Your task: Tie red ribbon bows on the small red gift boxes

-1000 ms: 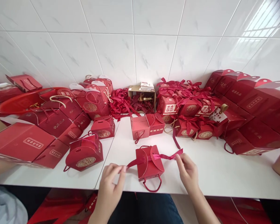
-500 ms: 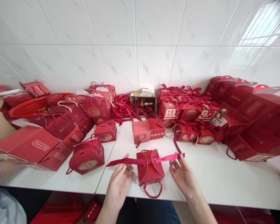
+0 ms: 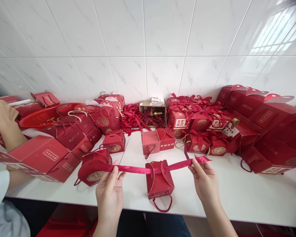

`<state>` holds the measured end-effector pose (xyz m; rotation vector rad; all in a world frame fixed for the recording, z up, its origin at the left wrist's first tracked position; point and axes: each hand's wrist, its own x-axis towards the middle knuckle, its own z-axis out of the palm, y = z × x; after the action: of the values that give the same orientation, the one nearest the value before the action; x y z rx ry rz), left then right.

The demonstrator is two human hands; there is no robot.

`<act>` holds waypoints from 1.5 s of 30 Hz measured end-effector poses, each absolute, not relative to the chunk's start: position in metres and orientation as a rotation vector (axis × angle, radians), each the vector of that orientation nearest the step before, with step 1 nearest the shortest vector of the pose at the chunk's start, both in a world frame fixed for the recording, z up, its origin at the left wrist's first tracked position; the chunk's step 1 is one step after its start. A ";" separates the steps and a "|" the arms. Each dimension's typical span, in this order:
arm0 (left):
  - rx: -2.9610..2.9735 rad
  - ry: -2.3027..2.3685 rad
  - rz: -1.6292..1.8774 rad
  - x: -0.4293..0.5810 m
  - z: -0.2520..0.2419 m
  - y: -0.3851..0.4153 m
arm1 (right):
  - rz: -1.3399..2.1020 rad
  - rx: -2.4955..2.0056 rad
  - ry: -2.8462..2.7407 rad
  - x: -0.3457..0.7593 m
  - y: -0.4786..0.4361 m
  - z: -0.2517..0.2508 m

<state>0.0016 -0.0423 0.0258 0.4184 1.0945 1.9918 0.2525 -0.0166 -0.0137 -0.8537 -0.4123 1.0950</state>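
Note:
A small red gift box with a twisted rope handle stands before me on the white table. A red satin ribbon runs through the slots in its top flaps and stretches out to both sides. My left hand pinches the ribbon's left part between thumb and fingers, beside a round-flapped red box. On the other side, my right hand pinches the ribbon close to its right end. Both hands are apart from the gift box, and the ribbon between them is nearly straight, dipping slightly at the box.
Behind stand a pink-red box pair, a heap of loose ribbons and a cardboard box. Ribbon-tied boxes are piled right of centre, larger red boxes at far right. At left, another person's arm reaches over boxes.
My left hand has moved left and closed on the ribbon's left part. My right hand has shifted right, keeping the ribbon pinched. The ribbon is now drawn out longer and straighter.

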 end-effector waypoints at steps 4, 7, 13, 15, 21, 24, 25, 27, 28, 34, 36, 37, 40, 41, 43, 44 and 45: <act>0.519 1.070 2.035 -0.001 0.037 -0.037 | 0.995 -0.917 -0.605 0.252 -0.014 -0.001; 0.622 1.112 2.014 -0.004 0.045 -0.034 | 0.866 -0.975 -0.766 0.250 -0.012 0.014; 0.919 1.159 1.957 -0.001 0.070 -0.028 | 0.659 -0.908 -1.133 0.242 -0.007 0.063; 1.062 1.136 1.896 0.003 0.081 -0.022 | 0.656 -0.880 -1.215 0.238 -0.005 0.076; 1.350 1.038 1.724 0.025 0.108 -0.011 | 0.806 -0.787 -1.337 0.225 0.003 0.094; 1.383 1.003 1.701 0.036 0.118 -0.011 | 0.852 -0.757 -1.350 0.222 0.005 0.096; 1.377 0.989 1.704 0.038 0.120 -0.012 | 0.859 -0.746 -1.350 0.222 0.006 0.096; 1.363 0.967 1.699 0.041 0.122 -0.011 | 0.863 -0.731 -1.347 0.223 0.007 0.096; 1.358 0.958 1.694 0.042 0.123 -0.011 | 0.860 -0.725 -1.346 0.223 0.007 0.096; 1.388 0.976 1.638 0.041 0.125 -0.007 | 0.858 -0.736 -1.307 0.223 0.006 0.099; 1.396 0.977 1.623 0.042 0.125 -0.007 | 0.868 -0.751 -1.295 0.223 0.006 0.101; 1.404 0.979 1.609 0.042 0.125 -0.007 | 0.869 -0.755 -1.287 0.223 0.006 0.102; 1.413 1.015 1.586 0.042 0.124 -0.007 | 0.850 -0.765 -1.266 0.223 0.006 0.104; 1.406 1.027 1.594 0.042 0.124 -0.007 | 0.838 -0.766 -1.266 0.223 0.007 0.104; 1.385 1.027 1.625 0.041 0.123 -0.008 | 0.822 -0.752 -1.279 0.224 0.007 0.105; 1.379 1.016 1.638 0.041 0.123 -0.008 | 0.821 -0.733 -1.284 0.224 0.007 0.105; 1.378 0.995 1.643 0.042 0.123 -0.009 | 0.831 -0.702 -1.283 0.224 0.006 0.106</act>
<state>0.0416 -0.0088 0.1233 1.3781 0.9946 1.6435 0.2241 0.0062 0.1056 -0.7025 -1.2835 0.8314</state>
